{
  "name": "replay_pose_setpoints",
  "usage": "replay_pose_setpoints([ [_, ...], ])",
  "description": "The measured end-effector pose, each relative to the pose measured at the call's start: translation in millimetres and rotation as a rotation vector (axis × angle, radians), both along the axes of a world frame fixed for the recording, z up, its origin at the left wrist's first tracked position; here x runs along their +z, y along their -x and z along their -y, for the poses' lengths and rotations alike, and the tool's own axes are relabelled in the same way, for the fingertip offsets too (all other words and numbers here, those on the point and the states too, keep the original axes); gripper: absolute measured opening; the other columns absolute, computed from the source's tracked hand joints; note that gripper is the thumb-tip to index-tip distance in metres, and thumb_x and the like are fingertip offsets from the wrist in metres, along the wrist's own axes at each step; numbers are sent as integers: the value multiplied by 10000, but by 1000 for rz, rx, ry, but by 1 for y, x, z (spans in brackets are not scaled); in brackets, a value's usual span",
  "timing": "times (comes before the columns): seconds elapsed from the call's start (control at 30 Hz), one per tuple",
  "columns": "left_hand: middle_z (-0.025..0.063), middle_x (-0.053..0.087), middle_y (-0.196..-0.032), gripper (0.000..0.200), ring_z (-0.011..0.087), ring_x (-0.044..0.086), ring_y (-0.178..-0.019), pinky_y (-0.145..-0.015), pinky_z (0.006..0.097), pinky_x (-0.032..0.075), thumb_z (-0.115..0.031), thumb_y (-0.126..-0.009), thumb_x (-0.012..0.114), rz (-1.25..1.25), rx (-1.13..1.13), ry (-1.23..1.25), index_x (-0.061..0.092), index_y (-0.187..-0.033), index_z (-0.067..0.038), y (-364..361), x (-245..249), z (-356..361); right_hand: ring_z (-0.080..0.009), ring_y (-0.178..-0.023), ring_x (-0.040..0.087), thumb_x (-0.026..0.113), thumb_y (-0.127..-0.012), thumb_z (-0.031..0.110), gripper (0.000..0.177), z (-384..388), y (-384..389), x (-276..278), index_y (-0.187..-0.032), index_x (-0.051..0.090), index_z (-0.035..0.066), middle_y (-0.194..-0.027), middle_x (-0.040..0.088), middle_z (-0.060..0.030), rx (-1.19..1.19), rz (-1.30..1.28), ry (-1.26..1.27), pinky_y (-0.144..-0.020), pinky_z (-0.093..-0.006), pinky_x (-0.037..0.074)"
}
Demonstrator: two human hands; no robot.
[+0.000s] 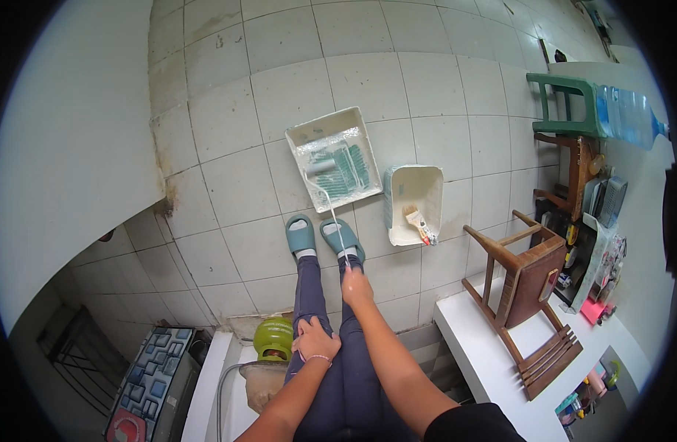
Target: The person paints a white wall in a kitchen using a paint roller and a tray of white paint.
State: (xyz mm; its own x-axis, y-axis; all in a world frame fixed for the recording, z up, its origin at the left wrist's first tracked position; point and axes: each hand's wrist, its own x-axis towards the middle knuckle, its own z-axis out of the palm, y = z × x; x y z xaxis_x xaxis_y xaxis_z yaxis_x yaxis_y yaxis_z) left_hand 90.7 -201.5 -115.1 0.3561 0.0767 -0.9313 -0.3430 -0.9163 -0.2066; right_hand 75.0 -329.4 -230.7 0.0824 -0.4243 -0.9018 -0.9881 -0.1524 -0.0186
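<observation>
On the tiled floor: paint roller (322,168) in its tray (365,131), right hand (357,288) on the handle

Ahead of the person's feet, a cream paint tray sits at a slant on the pale floor tiles (360,81), its ribbed bed (353,166) showing teal through wet-looking white paint. The roller's head lies inside, at the left of the ribs. From it a thin bent rod (332,210) comes out over the tray's near edge and passes, as seen from above, across the sandal (343,237) on the right foot. The right hand is clamped on the near end, fingers wrapped round the grip, which they mostly hide. The left hand (315,339) rests on the left leg, its fingers partly apart and loosely bent over the dark trousers (310,291).

Just right of the tray stands a cream tub (421,179), paint-smeared at its side. A paintbrush (418,222) lies in it, tilted, the handle end at the near right corner.

Near the left leg is a green gas cylinder (273,337). Over to the right are a wooden chair (526,287), a white bench (475,324), a green stool (590,108) and a clear blue water bottle (624,114).
</observation>
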Motion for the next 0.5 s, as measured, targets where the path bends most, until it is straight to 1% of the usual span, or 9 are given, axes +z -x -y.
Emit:
replay_pose_setpoints([
  [0.03, 192, 418, -1231, 674, 430, 589, -1073, -810, 630, 510, -449, -753, 679, -13, 15, -18, 446, -1250, -59, -3, 2, 1, -465, -1022, 632, 323, -1035, 399, 487, -10, 17, 7, -1106, 554, -23, -1058, 649, -311, -14, -31, -9, -866, -543, 502],
  [0.1, 192, 419, -1230, 672, 433, 590, -1069, -807, 635, 510, -447, -752, 681, -13, 12, -15, 449, -1247, -57, -5, 2, 1, -463, -1003, 641, 335, -1033, 397, 481, -22, 46, 24, -1111, 544, -29, -1041, 654, -311, 1, -87, -33, -858, -537, 508],
  [0.23, 195, 421, -1213, 669, 446, 594, -1053, -803, 644, 508, -442, -750, 687, -19, -28, -31, 448, -1241, -56, -5, 1, 5, -467, -987, 646, 339, -1033, 394, 479, -25, 67, 27, -1101, 544, -33, -1028, 659, -307, 26, -96, -35, -859, -539, 508],
  [0.3, 221, 413, -1157, 638, 556, 585, -975, -780, 672, 492, -427, -747, 685, 5, -26, -1, 445, -1194, -41, 0, -2, 2, -467, -985, 646, 335, -1034, 391, 478, -20, 53, 20, -1099, 546, -33, -1027, 659, -308, 11, -74, -24, -858, -538, 509],
  [0.33, 235, 410, -1129, 622, 610, 581, -936, -768, 686, 485, -420, -746, 683, 19, -29, 17, 443, -1170, -33, 1, -3, 0, -478, -987, 636, 336, -1032, 397, 487, -17, 44, 17, -1091, 559, -32, -1021, 651, -323, -9, -35, -16, -863, -537, 503],
  [0.43, 236, 402, -1113, 615, 615, 583, -930, -768, 684, 487, -424, -749, 679, 15, -44, 6, 438, -1152, -28, 0, -3, 2, -494, -995, 622, 328, -1031, 405, 507, -7, 4, -7, -1083, 570, -37, -1027, 640, -341, -37, 55, 18, -869, -541, 495],
  [0.47, 232, 400, -1114, 606, 603, 593, -920, -764, 668, 501, -422, -751, 678, 28, -61, 24, 437, -1142, -27, 4, -6, -2, -496, -997, 621, 324, -1031, 406, 510, -3, -9, -12, -1083, 569, -39, -1033, 638, -342, -35, 60, 21, -869, -543, 493],
  [0.5, 217, 409, -1136, 616, 541, 598, -954, -767, 653, 509, -431, -752, 680, 15, -72, -6, 441, -1162, -39, 2, -3, 2, -498, -999, 619, 321, -1031, 406, 514, -1, -20, -17, -1084, 569, -41, -1038, 636, -344, -38, 63, 25, -868, -546, 492],
])
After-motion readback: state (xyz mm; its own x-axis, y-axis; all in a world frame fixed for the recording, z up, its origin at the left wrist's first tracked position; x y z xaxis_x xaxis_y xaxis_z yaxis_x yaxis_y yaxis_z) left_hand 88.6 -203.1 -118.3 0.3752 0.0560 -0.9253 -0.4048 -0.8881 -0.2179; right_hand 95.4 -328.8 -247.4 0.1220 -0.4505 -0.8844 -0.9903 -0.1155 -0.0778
